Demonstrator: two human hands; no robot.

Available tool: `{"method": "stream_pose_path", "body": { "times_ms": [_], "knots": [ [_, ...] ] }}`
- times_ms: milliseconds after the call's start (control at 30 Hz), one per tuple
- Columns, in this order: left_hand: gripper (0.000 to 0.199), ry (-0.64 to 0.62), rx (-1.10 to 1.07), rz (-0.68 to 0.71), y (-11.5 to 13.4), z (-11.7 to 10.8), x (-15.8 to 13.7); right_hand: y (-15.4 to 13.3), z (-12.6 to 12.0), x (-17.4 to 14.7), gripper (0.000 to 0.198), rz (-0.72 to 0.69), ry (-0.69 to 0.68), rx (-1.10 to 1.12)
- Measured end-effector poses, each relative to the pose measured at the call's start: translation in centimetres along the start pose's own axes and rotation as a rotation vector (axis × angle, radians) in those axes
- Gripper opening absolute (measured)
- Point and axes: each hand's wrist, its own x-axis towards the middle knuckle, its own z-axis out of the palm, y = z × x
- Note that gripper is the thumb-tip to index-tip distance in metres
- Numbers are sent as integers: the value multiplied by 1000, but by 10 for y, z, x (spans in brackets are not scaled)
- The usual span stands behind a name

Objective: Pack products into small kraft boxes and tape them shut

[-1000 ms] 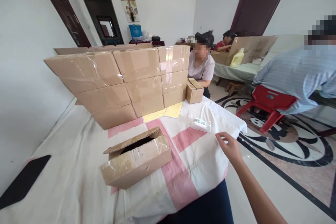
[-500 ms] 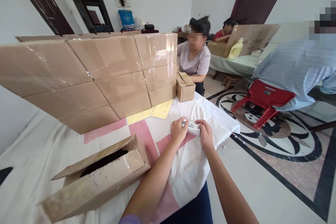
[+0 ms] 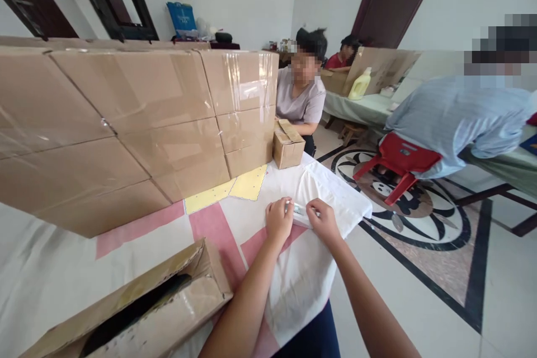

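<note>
Tape dispenser (image 3: pixel 299 214), white and low, sits on the cloth-covered tabletop (image 3: pixel 293 296), between the person's two hands. The left hand (image 3: pixel 279 221) is at its left end and the right hand (image 3: pixel 325 222) at its right end, each hiding part of it. The fingers of both hands are curled in at the dispenser; I cannot tell whether they are clamped on it. A long open box (image 3: pixel 199 296), dark inside, lies near the left forearm. Beyond the hands, a small box (image 3: pixel 289 150) stands just beside a wall of taped boxes (image 3: pixel 168 117). Behind it is a person in a greyish top (image 3: pixel 308 98).
</note>
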Motion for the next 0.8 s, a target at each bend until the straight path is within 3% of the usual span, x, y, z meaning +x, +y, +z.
{"method": "stream_pose_path", "body": {
  "times_ms": [200, 300, 433, 567, 800],
  "knots": [
    [28, -20, -18, -10, 3, -3, 2, -19, -38, 50, 18, 49, -529, -104],
    [30, -38, -28, -12, 2, -2, 2, -28, -45, 61, 19, 114, -703, -139],
    [36, -91, -78, 39, -3, -5, 1, -33, -48, 67, 12, 196, -782, -155],
    [69, -309, -132, 238, -5, -19, 1, -40, -50, 70, 8, 279, -808, -151],
    [60, -382, -73, 303, -12, -29, 8, -48, -53, 69, 14, 281, -832, -148]
  ]
}}
